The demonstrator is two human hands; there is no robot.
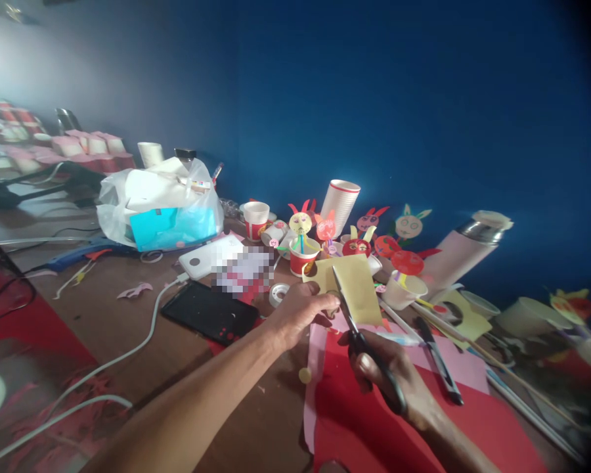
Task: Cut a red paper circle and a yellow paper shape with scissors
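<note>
My left hand (298, 314) pinches a sheet of yellow paper (362, 289) between thumb and fingers. In my right hand (404, 368) is a pair of black-handled scissors (389, 387), the fingers wrapped round the handles. Its blades lie against the yellow paper, close to my left thumb; whether they are parted I cannot tell. Beneath both hands are red paper (369, 420) and pink paper (312, 387). A black marker (439, 361) rests to the right of the scissors. By my left wrist sits a roll of white tape (278, 294).
Paper cups with paper animal faces, one a yellow face (300, 223), crowd the wall side. A pale flask (460, 253) leans at right. Leftward are a black phone (209, 312), a white power bank (211, 256) with a cable, and a plastic bag (111, 213).
</note>
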